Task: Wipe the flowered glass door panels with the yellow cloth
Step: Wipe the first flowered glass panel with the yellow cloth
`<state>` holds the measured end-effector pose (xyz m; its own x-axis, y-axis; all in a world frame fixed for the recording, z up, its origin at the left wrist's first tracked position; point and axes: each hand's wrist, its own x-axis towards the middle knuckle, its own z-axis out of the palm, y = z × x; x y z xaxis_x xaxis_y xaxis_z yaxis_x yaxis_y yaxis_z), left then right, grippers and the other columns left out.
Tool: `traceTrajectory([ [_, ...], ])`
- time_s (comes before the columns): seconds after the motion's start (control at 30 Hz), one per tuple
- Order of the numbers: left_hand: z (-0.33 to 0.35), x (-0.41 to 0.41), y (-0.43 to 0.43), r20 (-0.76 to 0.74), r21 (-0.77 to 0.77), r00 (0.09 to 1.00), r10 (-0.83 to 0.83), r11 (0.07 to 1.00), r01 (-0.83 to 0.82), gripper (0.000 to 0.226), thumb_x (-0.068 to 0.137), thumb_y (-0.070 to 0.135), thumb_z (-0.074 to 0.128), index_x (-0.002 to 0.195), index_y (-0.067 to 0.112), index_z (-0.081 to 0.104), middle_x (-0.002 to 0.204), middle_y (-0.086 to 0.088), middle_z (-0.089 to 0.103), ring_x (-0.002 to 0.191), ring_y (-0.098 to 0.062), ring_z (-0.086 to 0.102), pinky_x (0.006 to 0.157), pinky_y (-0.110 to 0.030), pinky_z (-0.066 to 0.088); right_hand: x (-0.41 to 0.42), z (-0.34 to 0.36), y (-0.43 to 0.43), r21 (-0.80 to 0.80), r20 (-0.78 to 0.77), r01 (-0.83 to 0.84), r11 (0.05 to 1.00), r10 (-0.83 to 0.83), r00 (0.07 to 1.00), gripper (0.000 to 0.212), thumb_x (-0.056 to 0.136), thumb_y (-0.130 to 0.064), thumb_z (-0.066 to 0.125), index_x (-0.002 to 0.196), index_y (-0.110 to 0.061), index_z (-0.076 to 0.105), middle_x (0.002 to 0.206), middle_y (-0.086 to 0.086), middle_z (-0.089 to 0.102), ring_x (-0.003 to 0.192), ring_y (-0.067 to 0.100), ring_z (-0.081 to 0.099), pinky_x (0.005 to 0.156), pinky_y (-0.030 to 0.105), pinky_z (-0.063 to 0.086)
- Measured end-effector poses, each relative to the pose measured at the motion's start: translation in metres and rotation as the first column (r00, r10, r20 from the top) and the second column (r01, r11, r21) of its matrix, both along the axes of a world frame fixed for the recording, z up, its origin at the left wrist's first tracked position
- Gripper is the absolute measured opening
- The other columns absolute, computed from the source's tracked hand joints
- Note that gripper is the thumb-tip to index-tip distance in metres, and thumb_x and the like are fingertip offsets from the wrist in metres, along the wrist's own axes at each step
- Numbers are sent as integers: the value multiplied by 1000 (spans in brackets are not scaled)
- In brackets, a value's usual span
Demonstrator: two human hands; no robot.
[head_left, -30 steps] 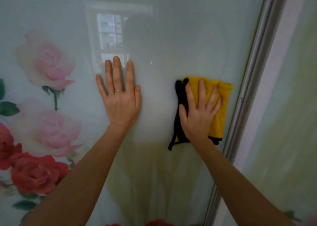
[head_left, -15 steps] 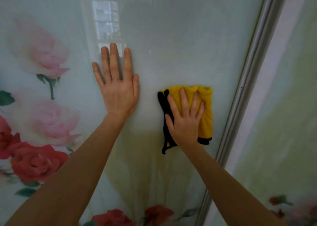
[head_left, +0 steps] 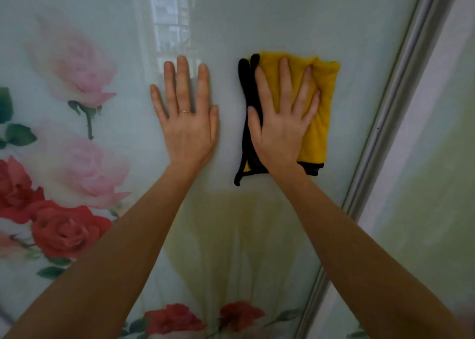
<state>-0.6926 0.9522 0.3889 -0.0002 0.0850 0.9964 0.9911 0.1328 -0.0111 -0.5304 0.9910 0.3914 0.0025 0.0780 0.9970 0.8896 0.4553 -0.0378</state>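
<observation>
The right hand [head_left: 280,132] pressed the folded, black-edged yellow cloth [head_left: 321,107] flat against the flowered glass door panel [head_left: 257,17], its grip wide, with the fingers spread straight over the cloth. The left hand [head_left: 189,130] lay flat on bare glass just beside the cloth, grip likewise wide, with a ring [head_left: 185,111] on one finger. Printed roses [head_left: 64,230] stood at the left; a metal frame [head_left: 393,107] ran at the right.

Window [head_left: 170,22], multi-paned and bright with daylight, is seen reflected at upper centre of the glossy panel [head_left: 270,12]. Grey metal frame [head_left: 380,112] is seen running diagonally at right. Light is noted as soft, diffuse.
</observation>
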Motion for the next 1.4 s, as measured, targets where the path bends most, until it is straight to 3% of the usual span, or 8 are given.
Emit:
traceTrajectory([
  [0.27, -1, -2, -3, -7, -18, 1000, 6, 1000, -6, 53, 107, 32, 41, 155, 9, 37, 157, -26, 35, 146, -45, 31, 119, -63, 21, 13, -70, -8, -79, 217, -53, 996, 69, 974, 50, 103, -44, 56, 151, -31, 48, 162, 8, 37, 150, 41, 27, 120, 62, 17],
  [0.57, -2, 0, -2, 1, 10, 1000, -19, 1000, 19, 52, 106, 32, 41, 154, 10, 38, 155, -26, 37, 145, -44, 33, 119, -61, 18, 0, 16, 0, 29, -5, -18, 999, 18, 1000, 47, 105, -44, 50, 148, -25, 54, 156, 16, 46, 145, 47, 36, 119, 63, 22],
  [0.7, -2, -3, -1, -12, 5, 999, -46, 999, 46, 52, 107, 33, 43, 154, 11, 38, 156, -26, 36, 146, -43, 32, 119, -61, 20, -2, -26, -2, 13, 27, -22, 1000, 22, 999, 48, 106, -44, 49, 151, -27, 49, 159, 13, 40, 147, 45, 32, 121, 61, 20],
  [0.9, -3, -5, 0, -38, 13, 998, -51, 999, 51, 52, 108, 33, 36, 155, 12, 37, 157, -25, 36, 146, -44, 32, 119, -61, 19, 4, -131, -17, -159, 199, -58, 986, 90, 976, 51, 106, -43, 46, 155, -33, 35, 165, 5, 26, 153, 39, 16, 124, 58, 10],
  [1.03, -1, -5, 1, -42, 28, 998, -41, 999, 42, 52, 109, 34, 33, 155, 12, 36, 156, -25, 36, 145, -45, 33, 118, -63, 21, 11, -108, -18, -123, 218, -61, 990, 87, 972, 48, 107, -40, 48, 154, -31, 42, 164, 8, 32, 151, 41, 25, 120, 60, 21],
  [1.2, -4, -3, 2, -34, 31, 999, -30, 999, 31, 53, 109, 37, 36, 156, 12, 34, 158, -24, 34, 146, -44, 31, 118, -63, 21, -1, -56, -6, -47, 77, -57, 997, 61, 995, 50, 106, -40, 48, 154, -27, 45, 163, 13, 35, 151, 43, 24, 121, 61, 16],
  [1.3, -2, -6, 2, -34, 42, 998, -50, 998, 51, 53, 109, 36, 35, 156, 12, 33, 159, -23, 32, 148, -42, 29, 120, -62, 19, -12, -66, -2, 0, -9, -13, 1000, 13, 1000, 50, 106, -41, 48, 153, -27, 44, 161, 14, 38, 150, 45, 27, 121, 63, 19],
  [1.4, -21, -2, 4, -70, 44, 994, -81, 995, 84, 51, 109, 33, 37, 157, 16, 34, 161, -19, 31, 150, -38, 28, 120, -59, 17, -14, -117, -4, -1, 45, -26, 1000, 26, 999, 52, 107, -45, 44, 156, -31, 37, 164, 10, 30, 152, 43, 23, 122, 62, 17],
])
